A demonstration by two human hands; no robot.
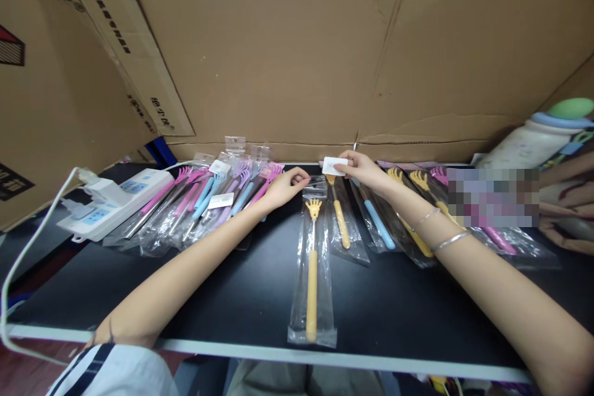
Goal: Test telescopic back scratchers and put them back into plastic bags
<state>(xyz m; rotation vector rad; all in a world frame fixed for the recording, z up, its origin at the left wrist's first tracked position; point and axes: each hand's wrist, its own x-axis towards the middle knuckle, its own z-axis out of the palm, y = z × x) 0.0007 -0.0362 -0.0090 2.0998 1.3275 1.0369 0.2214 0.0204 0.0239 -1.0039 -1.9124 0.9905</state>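
Note:
A yellow back scratcher in a clear plastic bag (312, 272) lies lengthwise in the middle of the black table (232, 303). My left hand (288, 185) pinches the top edge of that bag, fingers closed. My right hand (364, 170) holds a small white label (333, 165) just above the bag's top, fingers pinched on it. Two silver bangles sit on my right wrist.
A pile of bagged pink, blue and purple scratchers (208, 201) lies at the left, beside a white power strip (116, 201). More bagged yellow and blue ones (371, 216) lie at the right. Cardboard walls (301, 43) stand behind. A bottle (533, 139) and another person's hand (566, 210) are at far right.

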